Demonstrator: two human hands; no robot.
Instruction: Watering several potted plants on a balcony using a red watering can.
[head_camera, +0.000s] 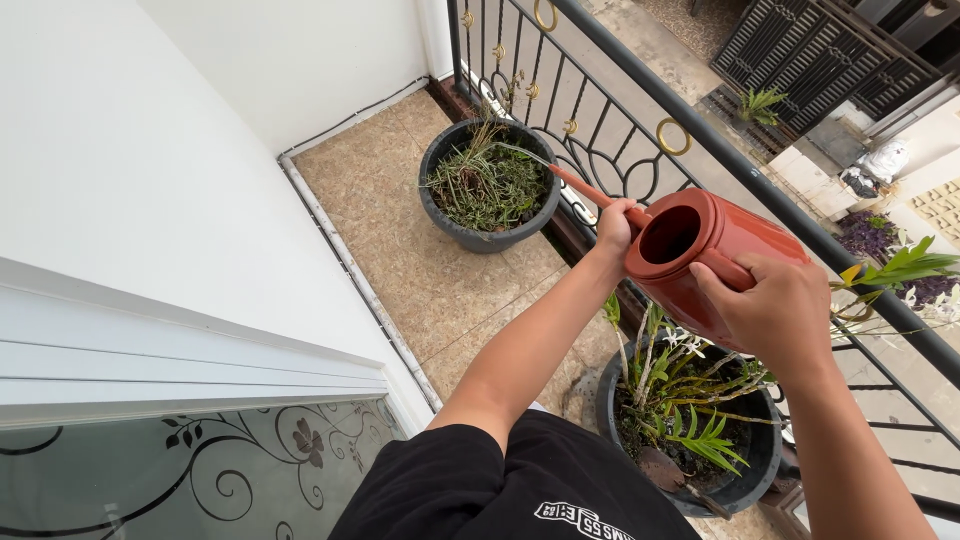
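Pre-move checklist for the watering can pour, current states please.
1. Right hand on the can handle: ok, fingers wrapped.
2. Left hand steadying the spout base: ok.
3. Spout tip over the far pot: ok, it sits above the rim.
4. Water flowing: ok, a thin stream arcs from the tip into the plants.
5. Water level in the can: cannot tell, opening is dark.
6. Near pot clear of the can: ok, the can is held above its leaves.
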